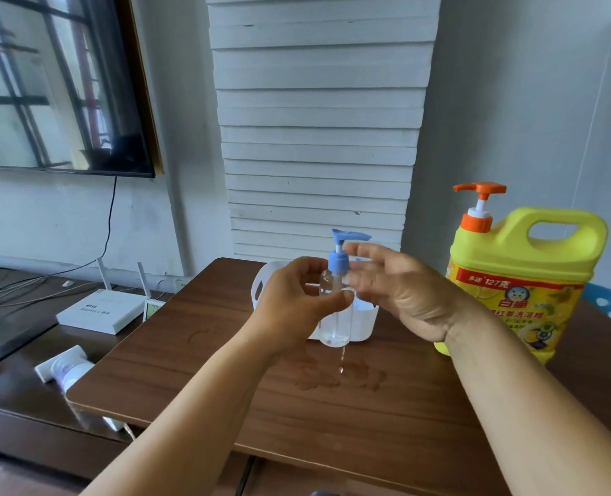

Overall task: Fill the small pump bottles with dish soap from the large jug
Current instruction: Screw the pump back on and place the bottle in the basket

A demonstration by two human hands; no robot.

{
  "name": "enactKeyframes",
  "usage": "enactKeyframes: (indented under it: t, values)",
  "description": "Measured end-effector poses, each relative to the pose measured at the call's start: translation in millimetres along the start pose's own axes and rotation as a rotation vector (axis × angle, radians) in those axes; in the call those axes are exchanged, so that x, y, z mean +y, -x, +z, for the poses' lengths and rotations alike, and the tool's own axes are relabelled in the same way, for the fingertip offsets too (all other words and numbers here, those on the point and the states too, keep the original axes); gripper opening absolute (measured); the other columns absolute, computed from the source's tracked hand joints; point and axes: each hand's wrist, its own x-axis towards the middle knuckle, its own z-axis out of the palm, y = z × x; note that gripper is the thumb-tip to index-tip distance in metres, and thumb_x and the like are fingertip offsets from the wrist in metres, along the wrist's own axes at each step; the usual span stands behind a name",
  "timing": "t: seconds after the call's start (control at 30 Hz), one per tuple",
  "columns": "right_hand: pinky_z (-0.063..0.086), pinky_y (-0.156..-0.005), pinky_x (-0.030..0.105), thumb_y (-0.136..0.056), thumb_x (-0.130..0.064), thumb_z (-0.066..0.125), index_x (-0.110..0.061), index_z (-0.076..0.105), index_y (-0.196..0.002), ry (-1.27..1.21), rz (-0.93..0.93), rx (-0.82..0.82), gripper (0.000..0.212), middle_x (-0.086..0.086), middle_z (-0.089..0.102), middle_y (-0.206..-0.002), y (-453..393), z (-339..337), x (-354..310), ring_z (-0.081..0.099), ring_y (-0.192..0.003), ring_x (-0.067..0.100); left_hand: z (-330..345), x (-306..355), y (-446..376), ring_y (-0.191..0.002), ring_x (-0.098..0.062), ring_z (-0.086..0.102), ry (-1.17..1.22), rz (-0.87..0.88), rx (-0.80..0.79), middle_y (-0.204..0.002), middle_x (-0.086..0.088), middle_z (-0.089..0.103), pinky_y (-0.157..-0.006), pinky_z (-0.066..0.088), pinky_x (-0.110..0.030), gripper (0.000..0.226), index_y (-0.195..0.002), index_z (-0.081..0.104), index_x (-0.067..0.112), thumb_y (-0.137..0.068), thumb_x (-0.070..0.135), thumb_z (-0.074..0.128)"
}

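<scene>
Pump bottle [334, 309]: I see a small, clear plastic cylinder with a blue collar and a blue spout head; it stands upright and looks nearly empty, raised just above the table.
Left hand [293, 309]: I see it wrapped round the bottle's body from the left, thumb tip across the front, fingers [309, 270] curled narrow and gripping the clear wall.
Right hand [400, 291]: I see it just right of the blue collar, fingers [359, 250] spread loosely and blurred; I cannot tell whether their tips touch the collar, and they hold nothing that I can make out.
Jug [518, 277]: large, glossy yellow plastic with a moulded handle, an orange pump and a printed red and yellow label; it stands on the table, right of both hands and apart from them.
Caddy [364, 322]: white, smooth, rounded plastic tub directly behind the bottle.
Table [225, 381]: dark wood-grain top with rounded corners; a wet, shiny patch [339, 379] lies beneath the bottle.
</scene>
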Motion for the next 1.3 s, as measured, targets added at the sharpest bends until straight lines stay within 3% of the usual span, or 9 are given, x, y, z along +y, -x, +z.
enactKeyframes:
  t: [0.17,0.27,0.33,0.53,0.8,0.93,1.1,1.2,1.3]
  values:
    - [0.046,-0.101,0.041,-0.069,0.002,0.071,-0.019,0.061,-0.117,0.237,0.003,-0.053,0.053,0.011,0.069,-0.112,4.5,19.9,14.8,0.064,-0.107,0.022,1.7,4.7,-0.2,-0.09,-0.017,0.069,0.099,-0.032,-0.008,-0.1,-0.003,0.071,-0.076,0.054,-0.026,0.039,-0.11,0.062,0.018,-0.074,0.016,0.077]
    - [0.039,-0.106,0.045,-0.074,-0.006,0.071,-0.024,0.064,-0.111,0.287,-0.1,0.031,0.042,0.003,0.072,-0.106,1.5,31.5,19.2,0.066,-0.103,0.013,5.7,7.8,0.5,-0.093,-0.01,0.066,0.07,-0.01,-0.018,-0.1,-0.002,0.07,-0.071,0.053,-0.021,0.04,-0.11,0.062,0.02,-0.073,0.017,0.077]
    - [0.047,-0.1,0.044,-0.075,-0.011,0.072,-0.027,0.065,-0.107,0.303,-0.106,0.078,0.036,0.002,0.072,-0.104,1.4,33.1,19.6,0.066,-0.101,0.013,6.2,13.2,0.9,-0.084,0.004,0.064,0.032,0.015,0.036,-0.1,0.003,0.068,-0.064,0.05,-0.012,0.042,-0.111,0.061,0.023,-0.072,0.025,0.078]
    - [0.05,-0.092,0.033,-0.07,-0.024,0.078,-0.029,0.061,-0.105,0.481,-0.062,0.169,0.04,-0.012,0.068,-0.098,5.5,35.7,20.4,0.062,-0.095,0.004,3.1,23.0,-2.7,-0.075,-0.015,0.072,-0.011,-0.001,0.185,-0.077,-0.001,0.075,-0.085,0.055,-0.042,0.026,-0.081,0.071,0.024,-0.067,0.044,0.078]
    - [0.05,-0.096,0.042,-0.07,-0.024,0.077,-0.025,0.064,-0.108,0.404,0.0,0.099,0.04,-0.007,0.069,-0.102,9.1,33.0,32.6,0.063,-0.1,0.012,0.3,19.6,-1.0,-0.08,-0.012,0.071,-0.116,0.017,0.081,-0.077,0.007,0.075,-0.087,0.054,-0.042,0.016,-0.082,0.073,0.024,-0.079,0.039,0.069]
    - [0.05,-0.096,0.038,-0.071,-0.024,0.078,-0.025,0.062,-0.111,0.342,0.005,0.066,0.043,-0.004,0.07,-0.106,6.6,31.3,30.4,0.064,-0.102,0.013,-3.7,27.7,-1.9,-0.072,-0.011,0.069,-0.097,0.057,0.088,-0.074,0.002,0.075,-0.075,0.053,-0.029,0.015,-0.077,0.074,0.022,-0.081,0.034,0.067]
    - [0.048,-0.097,0.031,-0.07,-0.027,0.079,-0.021,0.055,-0.122,0.315,0.066,0.057,0.058,-0.007,0.063,-0.116,1.4,29.9,33.3,0.06,-0.109,0.008,-25.3,44.6,-30.0,-0.062,-0.015,0.047,-0.062,0.132,0.216,-0.07,-0.011,0.058,-0.062,0.041,-0.03,0.019,-0.072,0.071,0.019,-0.084,0.032,0.066]
    - [0.048,-0.095,0.023,-0.075,-0.023,0.075,-0.021,0.061,-0.115,0.356,0.094,0.076,0.042,-0.009,0.064,-0.11,1.1,29.5,38.8,0.061,-0.104,0.005,-32.7,43.7,-53.0,-0.045,-0.008,0.031,-0.129,0.151,0.278,-0.048,0.007,0.042,-0.049,0.028,-0.02,0.029,-0.062,0.064,0.014,-0.085,0.031,0.062]
    - [0.05,-0.092,0.023,-0.078,-0.024,0.072,-0.024,0.069,-0.097,0.358,0.089,0.073,0.019,-0.006,0.069,-0.099,0.0,28.3,44.0,0.064,-0.096,0.007,-34.3,29.1,-73.7,-0.041,-0.007,0.026,-0.204,0.151,0.32,-0.039,0.009,0.033,-0.047,0.025,-0.023,0.033,-0.056,0.057,0.015,-0.086,0.028,0.06]
